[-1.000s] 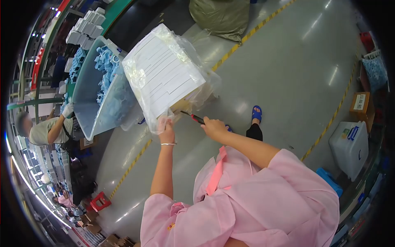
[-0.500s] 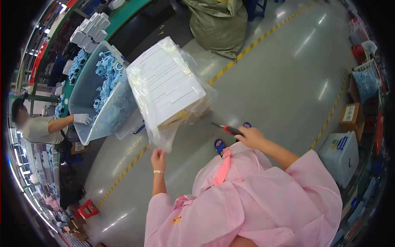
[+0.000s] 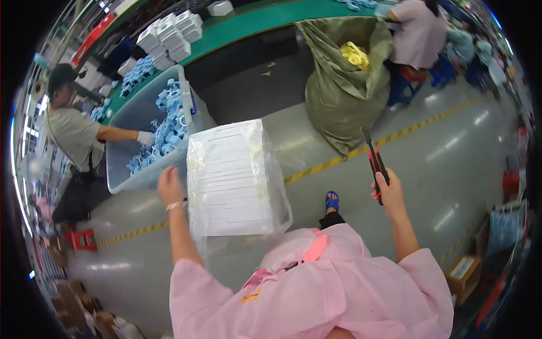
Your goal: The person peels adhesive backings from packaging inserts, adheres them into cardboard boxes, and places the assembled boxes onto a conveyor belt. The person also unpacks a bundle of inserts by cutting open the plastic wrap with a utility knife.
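Observation:
My right hand [image 3: 388, 189] is closed around a black and red utility knife [image 3: 375, 164], its blade end pointing away from me. In front of me stands a stack of flat white cartons or sheets [image 3: 223, 181], wrapped in clear plastic film [image 3: 275, 198] that hangs loose along its right and near sides. Just left of the stack is my left hand [image 3: 170, 185], raised and blurred, with its fingers hard to make out. No object shows clearly in it.
A translucent bin [image 3: 118, 161] of light-blue plastic parts [image 3: 169, 127] stands at left, where a co-worker [image 3: 79, 133] reaches in with a gloved hand. A large green sack [image 3: 344, 101] stands ahead beside a green workbench [image 3: 248, 34]. Yellow-black tape [image 3: 316, 168] crosses the floor.
My view has shifted, bringing the sack's open top and a seated person into sight. My left hand has come away from the film's near corner to the stack's left side. The knife has swung to point forward.

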### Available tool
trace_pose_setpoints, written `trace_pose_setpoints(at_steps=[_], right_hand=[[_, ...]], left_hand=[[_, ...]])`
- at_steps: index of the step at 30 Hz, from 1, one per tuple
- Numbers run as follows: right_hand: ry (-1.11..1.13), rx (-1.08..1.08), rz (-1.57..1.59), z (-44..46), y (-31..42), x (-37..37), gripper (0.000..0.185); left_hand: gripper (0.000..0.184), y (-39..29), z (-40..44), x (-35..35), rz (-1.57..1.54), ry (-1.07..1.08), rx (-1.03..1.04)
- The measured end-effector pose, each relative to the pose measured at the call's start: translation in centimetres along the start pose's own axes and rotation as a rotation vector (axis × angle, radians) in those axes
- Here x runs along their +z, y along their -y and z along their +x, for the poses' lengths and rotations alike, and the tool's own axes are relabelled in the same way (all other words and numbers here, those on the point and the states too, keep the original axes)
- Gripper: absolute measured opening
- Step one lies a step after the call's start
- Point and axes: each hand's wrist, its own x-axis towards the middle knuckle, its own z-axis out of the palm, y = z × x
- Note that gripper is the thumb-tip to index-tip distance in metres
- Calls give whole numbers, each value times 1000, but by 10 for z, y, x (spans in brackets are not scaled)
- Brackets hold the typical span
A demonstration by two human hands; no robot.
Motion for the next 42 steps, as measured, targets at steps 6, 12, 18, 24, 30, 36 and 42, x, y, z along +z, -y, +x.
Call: trace_pose_setpoints(at_steps=[6,12,18,24,30,36,42], right_hand=[[323,-167,-88,143,64,5,20],[574,-142,-205,256,88,78,20],[814,-168,-336,317,92,180,21],[1104,-226,-493,367,105,256,22],[1453,-571,-624,405,91,318,24],[1717,-933,-710,435,87,366,22],[1785,-1072,-798,437,89,396,20]], left_hand=[[34,-41,67,160,247,248,242],[27,-54,110,161,257,792,-341],[19,-46,104,157,244,721,-218],[14,-51,88,153,219,404,110],[8,-47,93,168,307,350,32],[5,-55,106,185,426,400,-276],[6,-63,118,198,496,403,-425]])
